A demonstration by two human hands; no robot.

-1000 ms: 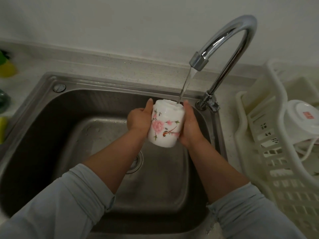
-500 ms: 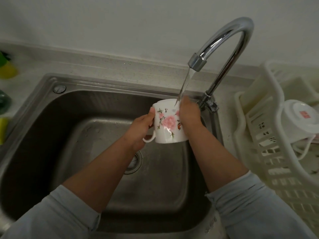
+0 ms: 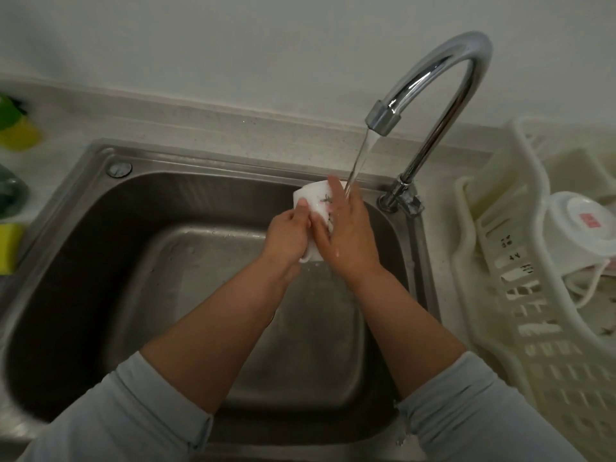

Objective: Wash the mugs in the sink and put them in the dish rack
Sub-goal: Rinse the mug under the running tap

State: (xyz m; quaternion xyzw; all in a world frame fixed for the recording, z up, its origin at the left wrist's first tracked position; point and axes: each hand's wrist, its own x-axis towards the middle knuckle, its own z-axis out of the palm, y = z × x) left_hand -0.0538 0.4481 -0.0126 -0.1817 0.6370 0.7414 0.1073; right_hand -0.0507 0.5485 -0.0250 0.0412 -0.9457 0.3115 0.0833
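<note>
Glossy white mug over the steel sink, under water from the curved chrome tap, left hand with grip curled round it, right hand flat against it, slatted plastic rack beside.

We see a chrome faucet far right w/ water running; yellow sponge on counter, left edge.

Sink sunk in counter, centre. Faucet at back right rim, spout arched leftward over basin. Mug above basin's back right part, below spout, in stream. Dish rack on counter right of sink, just beside rim. Upturned mug inside rack, toward far end. Sponge on counter left of sink; two further items behind it, not identifiable.
</note>
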